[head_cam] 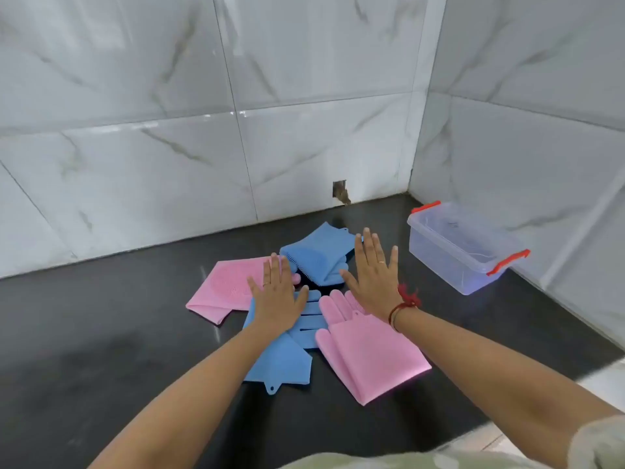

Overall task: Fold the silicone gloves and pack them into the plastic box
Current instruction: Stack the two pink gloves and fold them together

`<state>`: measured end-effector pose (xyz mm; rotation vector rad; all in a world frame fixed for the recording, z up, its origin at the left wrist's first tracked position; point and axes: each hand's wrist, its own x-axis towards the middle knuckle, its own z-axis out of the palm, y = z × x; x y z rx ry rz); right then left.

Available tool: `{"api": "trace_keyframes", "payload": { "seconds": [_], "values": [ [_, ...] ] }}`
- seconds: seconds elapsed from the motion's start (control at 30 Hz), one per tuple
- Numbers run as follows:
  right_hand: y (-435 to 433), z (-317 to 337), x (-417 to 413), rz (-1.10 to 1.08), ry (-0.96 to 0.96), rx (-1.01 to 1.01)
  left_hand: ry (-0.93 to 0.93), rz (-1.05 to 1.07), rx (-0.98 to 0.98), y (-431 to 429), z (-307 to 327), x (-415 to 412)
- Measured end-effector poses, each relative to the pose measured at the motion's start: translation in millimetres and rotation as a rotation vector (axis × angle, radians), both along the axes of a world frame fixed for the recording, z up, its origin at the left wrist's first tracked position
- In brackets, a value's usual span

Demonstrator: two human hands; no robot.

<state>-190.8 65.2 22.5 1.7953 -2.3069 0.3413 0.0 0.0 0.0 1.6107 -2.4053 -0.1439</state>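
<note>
I see my left hand (pixel 277 296) flat and spread, fingers apart, palm down over the near blue glove (pixel 287 353) and touching the edge of the far pink glove (pixel 226 289); it grips nothing. My right hand (pixel 373 282) is likewise splayed open, palm down, above the fingers of the near pink glove (pixel 368 357), with its fingertips (pixel 367 236) reaching the far blue glove (pixel 314 255); I cannot tell whether it presses down or only hovers. A red thread bracelet (pixel 404 302) circles that wrist. All four silicone gloves lie unfolded in a loose cluster on the middle of the black worktop (pixel 101 333), fingers pointing inward toward one another. The clear plastic box (pixel 463 248), lid closed with red clips, sits well apart to the right, near the worktop's back right corner beside the marble-tiled wall (pixel 203 130).
</note>
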Motion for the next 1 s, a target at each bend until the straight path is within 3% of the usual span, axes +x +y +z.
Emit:
{"api": "trace_keyframes", "payload": {
  "seconds": [0.13, 0.37, 0.6, 1.0],
  "values": [
    [14, -8, -2, -0.007, 0.009, 0.015, -0.122, -0.025, 0.033, 15, 2, -3],
    [41, -2, 11, -0.026, -0.214, 0.209, -0.156, -0.078, 0.182, 73, 2, -10],
    [104, -23, 48, 0.067, -0.279, 0.358, -0.098, -0.115, 0.073, 68, -14, 21],
    [64, -32, 62, 0.051, -0.26, 0.247, -0.178, -0.141, 0.072, 6, -14, 43]
  ]
}}
